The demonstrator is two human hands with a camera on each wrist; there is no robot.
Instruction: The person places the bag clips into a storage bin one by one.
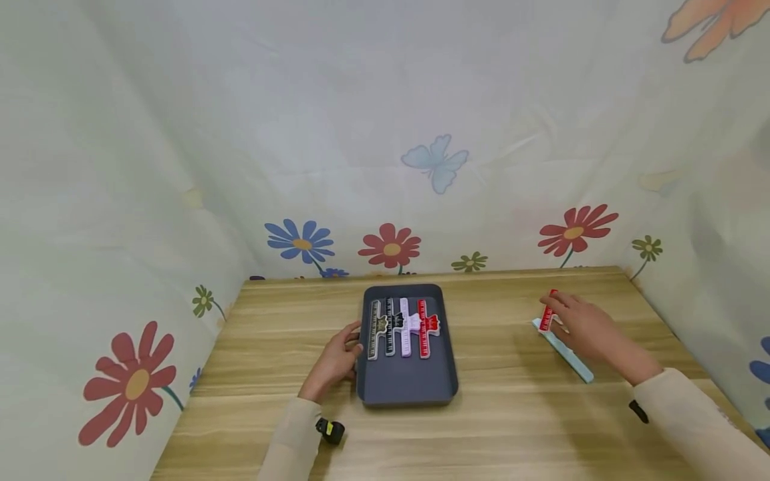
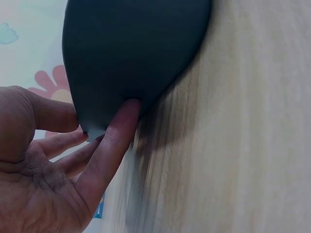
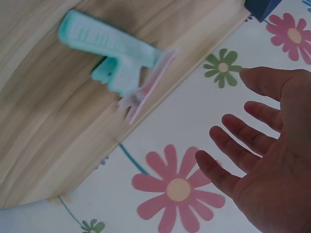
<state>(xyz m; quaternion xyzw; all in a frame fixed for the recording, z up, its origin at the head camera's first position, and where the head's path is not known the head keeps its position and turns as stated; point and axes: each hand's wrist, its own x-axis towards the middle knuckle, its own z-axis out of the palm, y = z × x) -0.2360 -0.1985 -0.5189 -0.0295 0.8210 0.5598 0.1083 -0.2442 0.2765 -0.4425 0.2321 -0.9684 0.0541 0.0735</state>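
A dark grey tray (image 1: 409,387) holds several clips with piano-key bars: a grey-gold one (image 1: 373,331), a black one (image 1: 389,334), a lilac-white one (image 1: 406,334) and a red one (image 1: 424,334). My left hand (image 1: 337,354) touches the tray's left side, its fingers extended against the outer wall (image 2: 112,63). Over at the right, my right hand (image 1: 586,327) hovers by another red clip (image 1: 547,312), overlapping it in the head view. That clip meets the far end of a light blue clip (image 1: 568,355). In the right wrist view, the spread fingers stand apart from the blue clip (image 3: 107,36) and a pinkish clip (image 3: 150,80).
The wooden table (image 1: 493,427) carries the tray near its middle. A white cloth (image 1: 337,133) printed with flowers and butterflies hangs behind and at both sides. Past the right hand runs the table's back edge (image 3: 160,104).
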